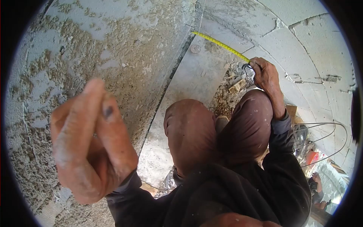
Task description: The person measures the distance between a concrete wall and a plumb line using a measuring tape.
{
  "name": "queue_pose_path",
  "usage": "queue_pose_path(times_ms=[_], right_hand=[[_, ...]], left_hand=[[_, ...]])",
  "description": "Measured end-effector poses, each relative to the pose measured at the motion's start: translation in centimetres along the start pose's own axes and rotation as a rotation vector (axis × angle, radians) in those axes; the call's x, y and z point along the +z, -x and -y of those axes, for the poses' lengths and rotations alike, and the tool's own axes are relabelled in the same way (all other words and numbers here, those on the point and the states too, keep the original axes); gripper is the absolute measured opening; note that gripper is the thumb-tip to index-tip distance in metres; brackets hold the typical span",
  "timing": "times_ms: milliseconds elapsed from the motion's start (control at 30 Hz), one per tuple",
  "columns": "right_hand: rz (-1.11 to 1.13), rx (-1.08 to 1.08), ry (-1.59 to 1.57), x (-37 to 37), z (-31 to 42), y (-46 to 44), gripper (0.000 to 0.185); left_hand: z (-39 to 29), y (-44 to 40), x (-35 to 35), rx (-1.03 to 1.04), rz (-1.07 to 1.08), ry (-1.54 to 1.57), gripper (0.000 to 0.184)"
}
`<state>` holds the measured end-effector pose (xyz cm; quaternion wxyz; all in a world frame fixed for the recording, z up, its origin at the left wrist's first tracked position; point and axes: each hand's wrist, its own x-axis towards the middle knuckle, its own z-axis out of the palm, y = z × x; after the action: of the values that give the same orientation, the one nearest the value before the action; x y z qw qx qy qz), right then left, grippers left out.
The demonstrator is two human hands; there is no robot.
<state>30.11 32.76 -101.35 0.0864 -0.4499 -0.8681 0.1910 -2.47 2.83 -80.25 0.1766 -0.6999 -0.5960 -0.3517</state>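
My right hand [264, 73] is closed around the near end of a tape measure, above my right knee. Its yellow blade [223, 46] stretches up and left to the joint between the rough wall and a pale slab [189, 83]. A dark loop [246, 66] shows by my fingers; they hide most of the case. Close to the camera, my left hand [92, 147] is raised with thumb and finger pinched together. Whatever it may hold cannot be made out. A small round grey disc [195, 48] appears just below the blade's far end, near a thin string [202, 17].
Rough, patchy plaster covers the wall [124, 56] at left. Grey block masonry [314, 45] curves along the right. Rubble [227, 94] lies beyond my knees [189, 132]. A looped cable [344, 132] and a red object [312, 157] are at right, near another person's hand [316, 177].
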Motion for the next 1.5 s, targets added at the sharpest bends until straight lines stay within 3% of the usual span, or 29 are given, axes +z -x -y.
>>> queue_pose_path(times_ms=[100,200,400,500,667,767,1500], right_hand=[[-0.015,0.023,0.002,0.0,-0.3,0.3,0.021],[0.037,0.023,-0.041,-0.3,-0.4,0.2,0.022],[0.031,0.076,-0.045,-0.2,0.2,0.1,0.023],[-0.003,0.039,-0.022,0.2,-0.2,0.2,0.023],[-0.002,0.020,-0.008,0.1,0.0,0.3,0.023],[-0.017,-0.004,0.007,0.0,-0.1,0.6,0.023],[0.038,-0.035,-0.036,0.7,0.1,0.0,0.023]], left_hand=[[-0.8,0.4,1.3,-0.011,-0.098,-0.096,0.025],[-1.3,0.3,1.4,-0.027,-0.039,-0.093,0.023],[-3.3,0.6,0.0,-0.266,-0.091,0.147,0.017],[-3.1,0.9,0.2,-0.182,0.081,0.123,0.020],[-3.6,0.3,-0.6,-0.281,0.535,0.240,0.034],[-3.8,0.8,-0.5,-0.316,0.592,0.305,0.035],[-3.6,0.6,-0.7,-0.366,0.629,0.270,0.044]])
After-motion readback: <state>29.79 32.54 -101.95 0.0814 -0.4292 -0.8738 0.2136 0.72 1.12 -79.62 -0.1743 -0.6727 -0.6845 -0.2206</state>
